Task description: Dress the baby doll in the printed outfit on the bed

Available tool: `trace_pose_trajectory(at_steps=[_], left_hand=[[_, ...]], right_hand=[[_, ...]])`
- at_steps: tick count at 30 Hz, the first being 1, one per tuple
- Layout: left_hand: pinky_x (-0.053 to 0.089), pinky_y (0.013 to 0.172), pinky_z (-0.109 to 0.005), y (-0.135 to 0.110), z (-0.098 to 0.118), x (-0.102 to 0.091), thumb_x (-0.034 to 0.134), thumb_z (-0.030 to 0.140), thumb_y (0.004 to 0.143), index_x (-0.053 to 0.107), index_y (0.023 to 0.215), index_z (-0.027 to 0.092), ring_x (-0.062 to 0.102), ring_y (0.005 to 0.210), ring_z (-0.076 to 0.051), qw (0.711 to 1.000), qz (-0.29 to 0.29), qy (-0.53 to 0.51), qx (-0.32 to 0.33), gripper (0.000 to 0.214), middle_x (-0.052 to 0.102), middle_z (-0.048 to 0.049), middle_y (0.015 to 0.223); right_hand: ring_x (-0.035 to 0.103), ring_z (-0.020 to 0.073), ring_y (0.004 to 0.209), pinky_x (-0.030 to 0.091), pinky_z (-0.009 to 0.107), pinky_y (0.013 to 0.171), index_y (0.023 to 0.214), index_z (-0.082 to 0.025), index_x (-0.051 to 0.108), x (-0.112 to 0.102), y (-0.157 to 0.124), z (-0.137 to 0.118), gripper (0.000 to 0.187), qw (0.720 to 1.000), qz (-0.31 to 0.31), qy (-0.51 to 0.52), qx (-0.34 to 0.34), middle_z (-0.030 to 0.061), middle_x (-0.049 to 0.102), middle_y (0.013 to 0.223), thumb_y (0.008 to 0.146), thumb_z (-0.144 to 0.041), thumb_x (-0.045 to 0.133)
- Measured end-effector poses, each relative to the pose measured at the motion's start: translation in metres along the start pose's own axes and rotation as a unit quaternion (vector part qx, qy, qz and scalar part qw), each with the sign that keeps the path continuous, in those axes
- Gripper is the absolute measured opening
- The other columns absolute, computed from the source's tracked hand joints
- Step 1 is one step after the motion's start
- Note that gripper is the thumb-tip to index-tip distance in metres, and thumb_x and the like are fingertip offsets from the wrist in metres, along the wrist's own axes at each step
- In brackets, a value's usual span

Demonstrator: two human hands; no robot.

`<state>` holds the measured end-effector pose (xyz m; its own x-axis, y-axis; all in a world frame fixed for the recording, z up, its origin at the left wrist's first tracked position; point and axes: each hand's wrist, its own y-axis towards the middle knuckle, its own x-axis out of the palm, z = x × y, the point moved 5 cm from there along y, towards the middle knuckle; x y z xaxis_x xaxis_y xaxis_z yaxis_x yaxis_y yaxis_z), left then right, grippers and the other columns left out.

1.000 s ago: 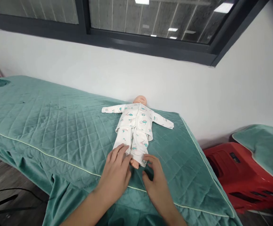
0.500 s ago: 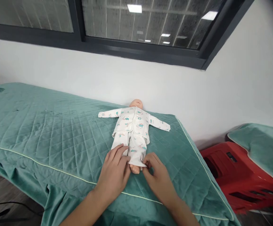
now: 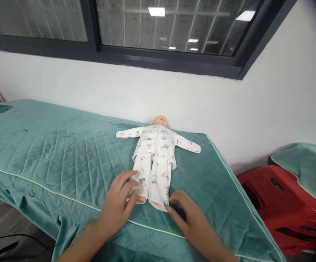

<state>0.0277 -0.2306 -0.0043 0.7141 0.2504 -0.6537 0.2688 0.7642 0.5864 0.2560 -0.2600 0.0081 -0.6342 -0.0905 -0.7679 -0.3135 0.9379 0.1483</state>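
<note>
While the doll's (image 3: pixel 160 121) trousers (image 3: pixel 159 180) at the bed's (image 3: pixel 65 149) right end are apparently being straightened, the right cuff (image 3: pixel 158 204) is pinched by the right hand (image 3: pixel 195 217), the left hand's (image 3: pixel 115 200) fingers are spread, and gentle nearward tension is likely required.

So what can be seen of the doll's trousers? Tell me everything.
The trousers are white, soft-looking cloth with green and pink prints. They lie on the green quilted cover, legs slightly apart, waist hidden beneath the matching jacket. The right hand pinches one cuff's outer corner; the left hand has fingers over the other leg, contact unclear.
</note>
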Motion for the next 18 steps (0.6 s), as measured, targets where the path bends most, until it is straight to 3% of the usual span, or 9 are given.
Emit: trace_pose_trajectory(at_steps=[2, 5, 9, 11, 13, 18], left_hand=[[0.044, 0.108, -0.044, 0.016, -0.041, 0.005, 0.045, 0.024, 0.095, 0.057, 0.113, 0.022, 0.049, 0.128, -0.023, 0.998, 0.011, 0.000, -0.061, 0.021, 0.053, -0.0100, 0.136], [0.036, 0.115, -0.048, 0.054, -0.103, 0.018, 0.048, 0.028, 0.092, 0.049, 0.132, 0.016, 0.040, 0.138, -0.028, 0.991, -0.009, 0.075, -0.109, 0.042, 0.044, -0.0147, 0.147], [0.030, 0.116, -0.050, 0.111, -0.172, 0.032, 0.049, 0.030, 0.089, 0.034, 0.148, 0.012, 0.028, 0.146, -0.032, 0.969, -0.037, 0.168, -0.177, 0.063, 0.031, -0.0169, 0.157], [0.028, 0.117, -0.049, 0.134, -0.194, 0.037, 0.048, 0.029, 0.089, 0.033, 0.149, 0.013, 0.028, 0.146, -0.031, 0.959, -0.053, 0.191, -0.203, 0.065, 0.030, -0.0158, 0.158], [0.028, 0.117, -0.049, 0.150, -0.211, 0.041, 0.048, 0.030, 0.089, 0.034, 0.150, 0.017, 0.030, 0.145, -0.030, 0.951, -0.065, 0.203, -0.222, 0.064, 0.032, -0.0132, 0.158], [0.033, 0.113, -0.048, 0.169, -0.235, 0.045, 0.042, 0.025, 0.091, 0.037, 0.149, 0.021, 0.039, 0.140, -0.029, 0.941, -0.063, 0.228, -0.243, 0.058, 0.040, -0.0106, 0.154]], right_hand=[[0.058, 0.0201, 0.100, 0.049, 0.035, 0.089, 0.104, -0.023, 0.054, -0.015, 0.018, 0.023, 0.013, 0.999, 0.041, -0.011, -0.002, 0.0058, 0.061, 0.108, 0.097, -0.032, 0.048], [0.053, 0.0258, 0.116, 0.044, 0.043, 0.101, 0.113, -0.020, 0.054, -0.042, 0.058, 0.078, 0.026, 0.986, 0.144, -0.090, -0.001, 0.0118, 0.059, 0.121, 0.094, -0.036, 0.049], [0.038, 0.0357, 0.135, 0.032, 0.050, 0.113, 0.136, -0.005, 0.046, -0.071, 0.111, 0.153, 0.055, 0.939, 0.217, -0.250, 0.092, 0.0237, 0.045, 0.142, 0.091, -0.037, 0.049], [0.033, 0.0386, 0.139, 0.031, 0.051, 0.113, 0.145, -0.002, 0.035, -0.080, 0.127, 0.177, 0.066, 0.916, 0.217, -0.288, 0.172, 0.0260, 0.038, 0.148, 0.092, -0.041, 0.045], [0.034, 0.0389, 0.139, 0.032, 0.053, 0.111, 0.150, -0.006, 0.028, -0.084, 0.135, 0.192, 0.070, 0.900, 0.204, -0.304, 0.239, 0.0247, 0.039, 0.149, 0.095, -0.047, 0.039], [0.032, 0.0323, 0.143, 0.027, 0.051, 0.114, 0.153, -0.018, 0.028, -0.083, 0.138, 0.203, 0.065, 0.894, 0.147, -0.321, 0.276, 0.0150, 0.043, 0.151, 0.097, -0.053, 0.028]])
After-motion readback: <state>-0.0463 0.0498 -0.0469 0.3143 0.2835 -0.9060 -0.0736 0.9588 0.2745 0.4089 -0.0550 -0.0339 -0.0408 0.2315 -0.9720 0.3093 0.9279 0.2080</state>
